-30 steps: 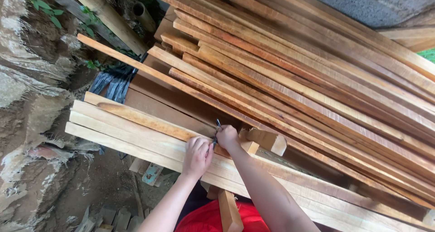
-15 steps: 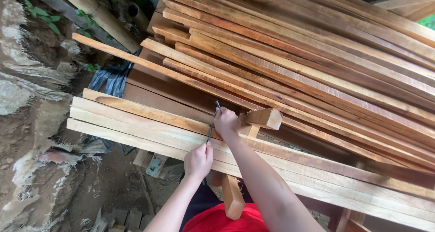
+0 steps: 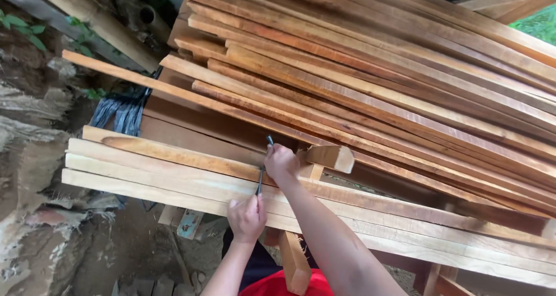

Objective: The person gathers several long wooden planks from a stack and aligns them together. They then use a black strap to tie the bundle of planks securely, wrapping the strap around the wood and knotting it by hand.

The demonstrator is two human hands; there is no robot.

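My left hand (image 3: pixel 247 217) rests on the near pale planks (image 3: pixel 145 177) and pinches the lower end of a thin dark line or strap (image 3: pixel 260 181). My right hand (image 3: pixel 281 162) grips its upper end, just below a short dark tip that sticks up by the reddish boards. The line runs straight across the planks between both hands. A short wooden block (image 3: pixel 330 157) lies right beside my right hand.
A large slanted stack of long reddish boards (image 3: pixel 376 82) fills the upper right. Rough stone and earth (image 3: pixel 29 174) lie to the left, with a dark striped cloth (image 3: pixel 124 111) tucked under the boards. A wooden support post (image 3: pixel 294 264) stands below the planks.
Both hands have stayed on the planks while the view shifted slightly. The gap between the hands has widened, so the dark line now shows stretched between them.
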